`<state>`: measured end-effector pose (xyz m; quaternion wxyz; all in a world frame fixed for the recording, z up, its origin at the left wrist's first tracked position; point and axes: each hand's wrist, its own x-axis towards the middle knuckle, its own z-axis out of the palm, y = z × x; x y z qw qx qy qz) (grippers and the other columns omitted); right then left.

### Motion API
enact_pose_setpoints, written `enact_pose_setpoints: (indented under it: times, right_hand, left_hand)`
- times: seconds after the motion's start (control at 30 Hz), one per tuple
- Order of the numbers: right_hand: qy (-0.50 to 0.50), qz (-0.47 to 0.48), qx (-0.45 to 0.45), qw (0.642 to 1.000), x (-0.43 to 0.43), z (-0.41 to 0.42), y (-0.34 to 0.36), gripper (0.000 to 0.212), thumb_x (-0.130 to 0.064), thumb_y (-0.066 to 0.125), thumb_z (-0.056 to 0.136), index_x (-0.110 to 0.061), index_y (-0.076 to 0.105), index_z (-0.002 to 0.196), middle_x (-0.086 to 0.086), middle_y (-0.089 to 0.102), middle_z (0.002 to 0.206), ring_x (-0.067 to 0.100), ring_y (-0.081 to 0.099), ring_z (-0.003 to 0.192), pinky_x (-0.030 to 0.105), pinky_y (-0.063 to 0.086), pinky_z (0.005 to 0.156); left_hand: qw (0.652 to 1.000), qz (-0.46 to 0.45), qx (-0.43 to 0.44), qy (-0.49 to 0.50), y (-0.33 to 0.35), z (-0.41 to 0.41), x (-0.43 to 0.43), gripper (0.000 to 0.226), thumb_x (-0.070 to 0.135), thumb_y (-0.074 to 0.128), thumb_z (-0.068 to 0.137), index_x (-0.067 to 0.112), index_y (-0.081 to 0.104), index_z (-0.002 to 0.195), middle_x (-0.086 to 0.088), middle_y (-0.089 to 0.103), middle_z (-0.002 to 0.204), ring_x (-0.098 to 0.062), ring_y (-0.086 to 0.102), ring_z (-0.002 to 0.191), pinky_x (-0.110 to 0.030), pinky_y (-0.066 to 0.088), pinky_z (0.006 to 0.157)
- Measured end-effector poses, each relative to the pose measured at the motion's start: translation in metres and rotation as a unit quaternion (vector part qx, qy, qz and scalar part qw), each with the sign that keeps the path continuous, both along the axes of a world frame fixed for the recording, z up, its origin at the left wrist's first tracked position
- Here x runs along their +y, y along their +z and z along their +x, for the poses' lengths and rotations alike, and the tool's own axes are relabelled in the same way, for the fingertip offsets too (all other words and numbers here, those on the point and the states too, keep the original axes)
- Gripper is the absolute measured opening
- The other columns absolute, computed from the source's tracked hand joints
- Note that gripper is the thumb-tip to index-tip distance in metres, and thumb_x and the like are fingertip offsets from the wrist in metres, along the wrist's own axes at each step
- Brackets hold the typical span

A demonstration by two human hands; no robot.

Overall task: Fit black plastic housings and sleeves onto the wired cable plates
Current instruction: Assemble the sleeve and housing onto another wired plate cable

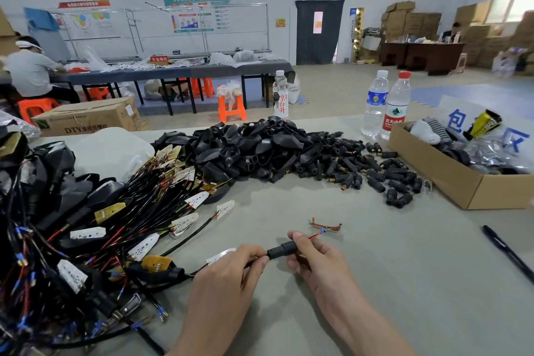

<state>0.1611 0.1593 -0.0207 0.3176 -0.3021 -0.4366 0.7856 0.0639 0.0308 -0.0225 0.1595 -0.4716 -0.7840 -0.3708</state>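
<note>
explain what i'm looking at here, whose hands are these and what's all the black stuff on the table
No machine here: one camera worn on a person's head looks down at their two bare hands. The left hand pinches a black cable, and the right hand holds a black sleeve threaded on it, with red and blue wire ends sticking out beyond. On the grey table lie a tangle of wired plates at the left, a heap of black housings in the middle and smaller black sleeves to its right. Farther right are water bottles, an open cardboard box and a pen.
</note>
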Motion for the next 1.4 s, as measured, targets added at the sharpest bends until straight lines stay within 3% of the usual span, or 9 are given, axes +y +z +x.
enact_pose_setpoints:
  times: [0.2,0.33,0.43,0.53,0.7,0.83,0.93,1.17,1.4]
  right_hand:
    - [-0.015,-0.002,0.010,1.000,-0.002,-0.001,0.000,0.018,-0.016,0.062,0.095,-0.001,0.072,0.097,0.001,0.064,0.067,0.011,0.055,0.056,0.019,0.051,0.058]
    - [-0.027,-0.018,0.022,0.999,-0.001,0.000,0.002,0.018,-0.016,0.064,0.094,0.000,0.072,0.094,0.005,0.064,0.072,0.010,0.056,0.055,0.019,0.051,0.059]
    - [-0.038,-0.025,0.033,0.998,0.000,0.001,0.004,0.014,-0.014,0.065,0.093,-0.001,0.070,0.091,0.006,0.063,0.073,0.009,0.056,0.054,0.017,0.052,0.057]
    - [-0.021,-0.024,0.049,0.998,-0.005,0.000,0.006,0.014,-0.011,0.064,0.092,-0.001,0.066,0.103,0.005,0.062,0.071,0.010,0.055,0.056,0.019,0.052,0.055]
    - [0.004,-0.012,0.048,0.999,-0.010,0.000,0.005,0.017,-0.013,0.065,0.091,-0.002,0.065,0.103,0.004,0.065,0.066,0.009,0.060,0.057,0.019,0.053,0.056]
    - [-0.001,0.036,0.016,0.999,-0.007,0.001,0.002,0.018,-0.018,0.065,0.091,-0.002,0.070,0.097,0.004,0.072,0.073,0.009,0.065,0.064,0.020,0.055,0.064]
    - [0.006,0.054,0.008,0.999,-0.009,0.002,0.003,0.017,-0.017,0.067,0.090,-0.002,0.072,0.095,0.007,0.074,0.076,0.011,0.068,0.067,0.019,0.055,0.062]
    - [-0.036,0.079,-0.015,0.996,-0.005,0.003,0.009,0.014,-0.013,0.065,0.092,-0.001,0.070,0.087,0.010,0.075,0.074,0.015,0.071,0.066,0.020,0.056,0.058]
    - [-0.098,0.081,-0.008,0.992,0.010,0.012,0.014,0.017,-0.013,0.062,0.095,0.000,0.069,0.088,0.006,0.074,0.071,0.014,0.071,0.064,0.020,0.057,0.057]
  left_hand:
    - [1.000,0.004,0.012,-0.018,-0.004,-0.003,0.000,0.013,0.031,0.075,0.086,0.033,0.067,0.097,0.024,0.067,0.078,0.004,0.059,0.071,-0.016,0.042,0.065]
    - [0.998,0.004,0.063,-0.029,-0.003,-0.008,-0.002,0.021,0.040,0.053,0.088,0.026,0.066,0.099,0.022,0.064,0.081,0.003,0.050,0.086,-0.019,0.039,0.073]
    - [0.996,-0.005,0.086,-0.023,-0.001,-0.014,-0.006,0.021,0.037,0.049,0.090,0.025,0.067,0.091,0.020,0.062,0.073,0.000,0.049,0.078,-0.023,0.040,0.072]
    - [0.996,-0.004,0.088,-0.028,0.000,-0.012,-0.004,0.014,0.033,0.058,0.089,0.025,0.068,0.089,0.019,0.062,0.070,-0.003,0.048,0.077,-0.023,0.040,0.068]
    - [1.000,0.009,0.005,-0.020,-0.001,-0.010,-0.003,0.014,0.023,0.073,0.087,0.023,0.068,0.101,0.021,0.069,0.081,-0.004,0.051,0.084,-0.025,0.041,0.074]
    - [0.997,-0.020,0.042,-0.062,0.000,-0.005,-0.005,0.023,0.033,0.058,0.088,0.026,0.065,0.109,0.024,0.059,0.077,0.001,0.047,0.086,-0.019,0.039,0.076]
    - [0.995,-0.015,0.084,-0.052,0.002,-0.006,-0.004,0.025,0.038,0.052,0.086,0.025,0.069,0.101,0.021,0.057,0.071,-0.002,0.045,0.081,-0.018,0.037,0.072]
    - [0.992,-0.036,0.113,-0.046,-0.003,-0.016,-0.005,0.032,0.036,0.044,0.098,0.020,0.070,0.104,0.016,0.068,0.088,-0.009,0.063,0.077,-0.033,0.041,0.083]
    - [0.977,0.001,0.210,0.021,-0.003,-0.021,-0.003,0.049,0.035,0.030,0.106,0.016,0.073,0.095,0.011,0.068,0.083,-0.016,0.062,0.075,-0.044,0.041,0.097]
